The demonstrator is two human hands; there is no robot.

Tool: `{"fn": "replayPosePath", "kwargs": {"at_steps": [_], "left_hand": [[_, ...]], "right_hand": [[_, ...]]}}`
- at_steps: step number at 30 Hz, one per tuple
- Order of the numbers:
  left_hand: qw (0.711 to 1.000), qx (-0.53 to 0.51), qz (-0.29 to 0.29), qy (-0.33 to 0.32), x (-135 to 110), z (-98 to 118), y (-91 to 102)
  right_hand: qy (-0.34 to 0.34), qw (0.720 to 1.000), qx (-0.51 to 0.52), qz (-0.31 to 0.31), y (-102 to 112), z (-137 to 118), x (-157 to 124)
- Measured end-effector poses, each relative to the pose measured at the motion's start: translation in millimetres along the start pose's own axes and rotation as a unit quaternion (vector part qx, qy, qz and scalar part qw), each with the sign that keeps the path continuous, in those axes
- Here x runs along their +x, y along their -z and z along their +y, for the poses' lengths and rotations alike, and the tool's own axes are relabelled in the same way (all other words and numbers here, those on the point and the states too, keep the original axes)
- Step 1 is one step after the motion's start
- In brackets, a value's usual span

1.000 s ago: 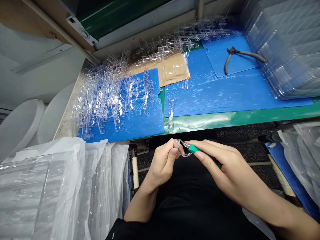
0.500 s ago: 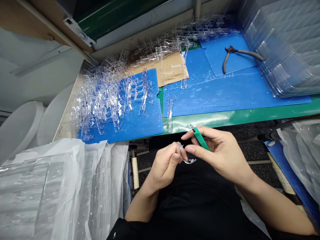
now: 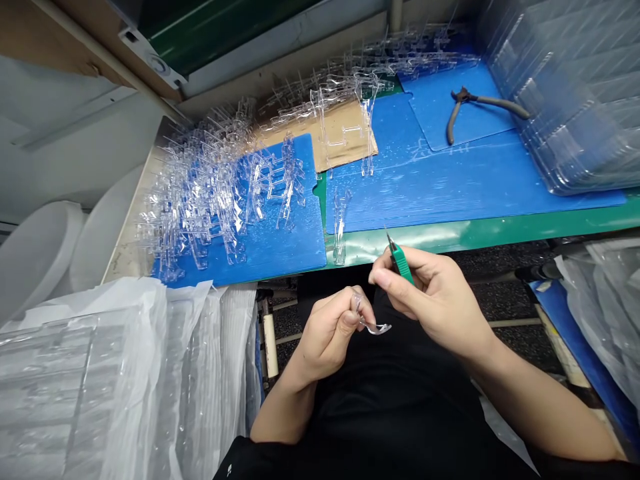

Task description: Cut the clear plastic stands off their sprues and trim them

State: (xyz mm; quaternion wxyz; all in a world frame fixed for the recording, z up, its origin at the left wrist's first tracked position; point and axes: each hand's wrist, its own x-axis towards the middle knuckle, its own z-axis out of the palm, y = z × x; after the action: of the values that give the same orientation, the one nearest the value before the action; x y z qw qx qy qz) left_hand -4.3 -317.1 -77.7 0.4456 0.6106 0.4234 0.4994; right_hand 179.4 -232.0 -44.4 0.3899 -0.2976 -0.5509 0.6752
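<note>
My left hand (image 3: 333,330) pinches a small clear plastic part (image 3: 374,326) over my lap, just below the bench edge. Beside it on the right, my right hand (image 3: 430,293) is closed around a green-handled knife (image 3: 399,259), its thin blade pointing up and away from the part. The blade and the part are apart. On the blue mat (image 3: 280,247) to the left stands a dense crowd of clear plastic parts (image 3: 215,187).
Grey-handled pliers (image 3: 473,107) lie on the far blue sheet (image 3: 450,180). Stacked clear trays (image 3: 575,93) stand at the right. A brown cardboard piece (image 3: 345,137) lies behind. Bagged trays (image 3: 100,373) sit at my left. A single clear part (image 3: 341,220) stands near the green bench edge (image 3: 500,230).
My right hand has lifted the knife off the clear part and turned its blade upward. My left hand has kept its pinch and lowered the part slightly.
</note>
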Motion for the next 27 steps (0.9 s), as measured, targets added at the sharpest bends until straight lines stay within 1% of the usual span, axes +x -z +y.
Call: {"fn": "replayPosePath", "kwargs": {"at_steps": [4, 5, 8, 13, 16, 19, 23, 27], "left_hand": [[1.000, -0.015, -0.006, -0.001, 2.4, 2.6, 0.2], [1.000, -0.014, -0.009, 0.003, 2.6, 2.9, 0.8], [0.998, -0.044, -0.031, 0.022, 2.2, 2.3, 4.3], [0.986, -0.113, -0.107, 0.065, 0.8, 0.8, 15.0], [0.975, -0.146, -0.140, 0.087, 0.4, 2.0, 21.2], [0.967, -0.162, -0.156, 0.121, 0.5, 3.7, 25.6], [0.951, -0.186, -0.167, 0.181, -0.2, 3.8, 27.9], [0.947, -0.191, -0.168, 0.194, -1.2, 2.6, 27.5]], "right_hand": [[0.003, 1.000, 0.019, 0.021, -1.3, 2.2, -0.1], [0.001, 1.000, 0.017, 0.015, -1.4, 1.9, -0.4], [0.020, 0.999, 0.005, -0.040, -0.3, -0.4, -1.6], [0.089, 0.988, -0.056, -0.109, 10.0, -6.2, 0.6], [0.130, 0.973, -0.083, -0.174, 19.8, -9.5, 6.5], [0.159, 0.953, -0.112, -0.230, 28.2, -12.5, 13.2], [0.157, 0.941, -0.136, -0.268, 33.7, -16.0, 19.7], [0.155, 0.936, -0.148, -0.279, 35.5, -17.4, 22.5]]}}
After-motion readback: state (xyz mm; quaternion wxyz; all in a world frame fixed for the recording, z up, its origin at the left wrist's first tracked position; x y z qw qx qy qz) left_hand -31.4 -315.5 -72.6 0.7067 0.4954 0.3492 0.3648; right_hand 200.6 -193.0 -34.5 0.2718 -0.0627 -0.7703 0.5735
